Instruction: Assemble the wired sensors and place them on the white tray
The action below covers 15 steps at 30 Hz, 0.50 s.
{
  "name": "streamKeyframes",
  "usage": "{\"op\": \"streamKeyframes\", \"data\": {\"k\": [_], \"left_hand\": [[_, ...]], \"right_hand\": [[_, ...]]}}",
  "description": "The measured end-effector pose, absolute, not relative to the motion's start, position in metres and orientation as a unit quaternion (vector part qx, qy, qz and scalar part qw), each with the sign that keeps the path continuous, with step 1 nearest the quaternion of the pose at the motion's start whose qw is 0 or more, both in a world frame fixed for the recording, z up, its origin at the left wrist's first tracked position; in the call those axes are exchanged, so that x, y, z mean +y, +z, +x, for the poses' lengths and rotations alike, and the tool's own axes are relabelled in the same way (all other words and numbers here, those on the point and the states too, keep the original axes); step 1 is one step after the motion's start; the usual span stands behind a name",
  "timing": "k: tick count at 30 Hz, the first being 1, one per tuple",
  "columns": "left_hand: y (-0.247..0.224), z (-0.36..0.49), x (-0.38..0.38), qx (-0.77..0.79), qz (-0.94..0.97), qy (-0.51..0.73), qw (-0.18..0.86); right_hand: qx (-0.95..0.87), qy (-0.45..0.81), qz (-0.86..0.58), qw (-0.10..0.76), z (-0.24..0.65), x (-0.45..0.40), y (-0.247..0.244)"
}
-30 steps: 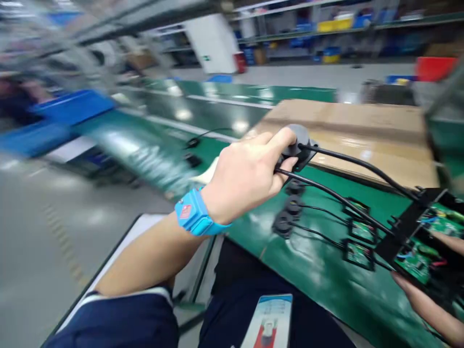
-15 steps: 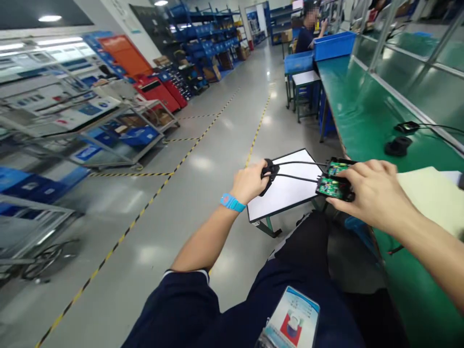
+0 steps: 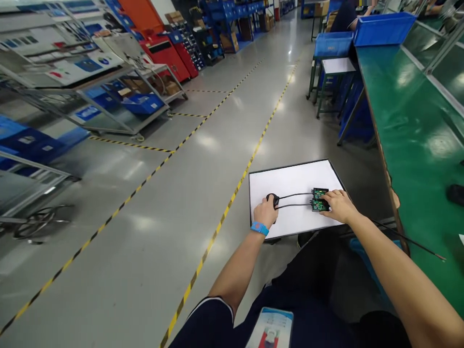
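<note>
My left hand, with a blue wrist strap, is closed round black cable-end parts over the left half of a white-topped stool. Two black cables run from there to a pair of green circuit boards in black housings. My right hand grips these boards from their right side, its fingers covering part of them. The boards are at the stool's surface; whether they bear on it I cannot tell. A further dark cable extends from beneath my right forearm onto the green bench.
The green workbench runs along my right, its edge worn. Blue bins and another small stool stand further ahead, near a seated person. Yellow-black tape marks the floor. Metal carts stand on the left.
Both hands have brought the boards and cables down onto or just above the white stool top. My view has tilted downward and the stool shows more fully.
</note>
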<state>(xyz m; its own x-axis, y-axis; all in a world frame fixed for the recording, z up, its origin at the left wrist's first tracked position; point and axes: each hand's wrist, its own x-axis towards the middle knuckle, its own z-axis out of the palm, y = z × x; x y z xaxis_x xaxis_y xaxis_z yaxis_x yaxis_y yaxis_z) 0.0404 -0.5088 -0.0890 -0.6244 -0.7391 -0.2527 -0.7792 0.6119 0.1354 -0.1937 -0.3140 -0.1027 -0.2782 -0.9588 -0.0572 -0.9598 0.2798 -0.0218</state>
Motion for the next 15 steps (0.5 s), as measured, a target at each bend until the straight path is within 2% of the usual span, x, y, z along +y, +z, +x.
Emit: {"op": "streamKeyframes", "data": {"k": [10, 15], "left_hand": [[-0.106, 0.046, -0.509, 0.887, -0.389, 0.240, 0.068], [-0.105, 0.059, -0.509, 0.886, -0.394, 0.239, 0.050]], "right_hand": [[0.806, 0.049, -0.588, 0.052, -0.221, -0.334, -0.123], [0.806, 0.040, -0.589, 0.040, -0.194, -0.341, -0.095]]}}
